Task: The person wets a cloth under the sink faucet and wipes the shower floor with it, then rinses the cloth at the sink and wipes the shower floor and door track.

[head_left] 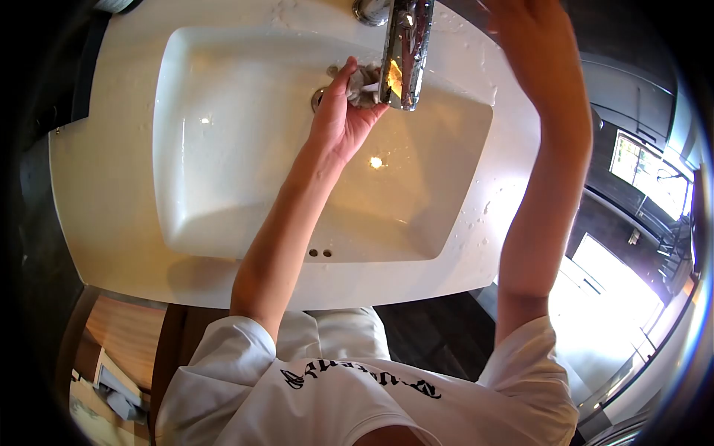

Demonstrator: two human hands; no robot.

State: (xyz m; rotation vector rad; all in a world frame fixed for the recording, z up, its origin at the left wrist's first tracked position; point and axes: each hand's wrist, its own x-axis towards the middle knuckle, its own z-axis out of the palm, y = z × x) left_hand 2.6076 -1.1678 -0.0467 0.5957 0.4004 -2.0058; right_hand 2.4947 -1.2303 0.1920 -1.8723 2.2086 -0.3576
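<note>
My left hand [343,123] is over the sink below the chrome faucet [407,56], palm up, with its fingers closed around a crumpled grey cloth [361,86]. The faucet's spout covers part of the cloth and the fingertips. My right hand [529,26] is raised at the top edge, to the right of the faucet and apart from it. Its fingers are blurred and partly cut off by the frame, so what they do is hidden.
The white sink basin [223,149] has a drain [318,98] near the left hand. Water drops lie on the white counter rim [476,223]. A dark object [78,74] stands beside the counter's left edge. Grey cabinets [632,97] are at the right.
</note>
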